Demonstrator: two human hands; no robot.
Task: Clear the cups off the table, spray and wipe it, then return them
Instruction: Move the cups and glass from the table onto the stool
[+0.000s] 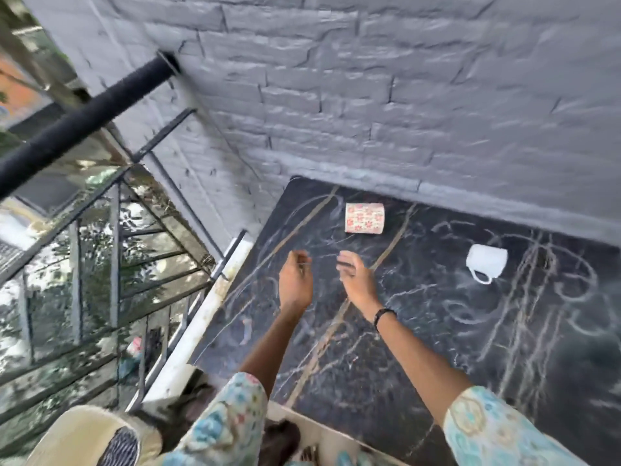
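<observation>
Left hand (295, 284) and right hand (357, 279) hover above the dark desk (420, 331), fingers loosely curled, holding nothing. Floral cup (365, 217) sits beyond them; white cup (486, 263) further right.

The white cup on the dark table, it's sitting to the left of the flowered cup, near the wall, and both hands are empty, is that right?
Not quite. In the head view the white cup sits to the right of the flowered cup, not the left. The rest holds: both are on the dark table near the wall, and the left hand and right hand hold nothing.
</observation>
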